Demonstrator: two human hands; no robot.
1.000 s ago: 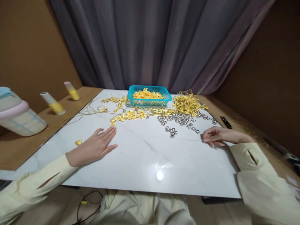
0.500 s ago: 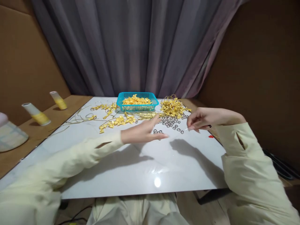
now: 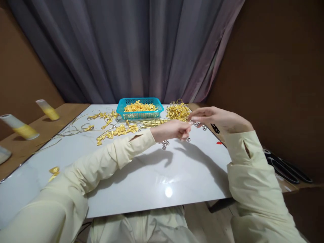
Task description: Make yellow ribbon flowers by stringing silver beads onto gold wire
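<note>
Silver beads (image 3: 164,147) lie near the left fingers (image 3: 185,133), curled together, and right fingers (image 3: 200,118), grip unclear

Light from above leaves a round white glare on the glossy tabletop (image 3: 141,187) and casts soft shadows below both sleeves (image 3: 108,156); the curtain (image 3: 126,50) and right wall (image 3: 278,67) sit dim, the left hand (image 3: 174,130) blurs slightly, and wide-angle distortion stretches the view toward the edges

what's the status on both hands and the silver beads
Left hand curled, right hand close by, any grip unclear. Silver beads scattered on white tabletop near both. Left hand partly blocks the view there.
</note>
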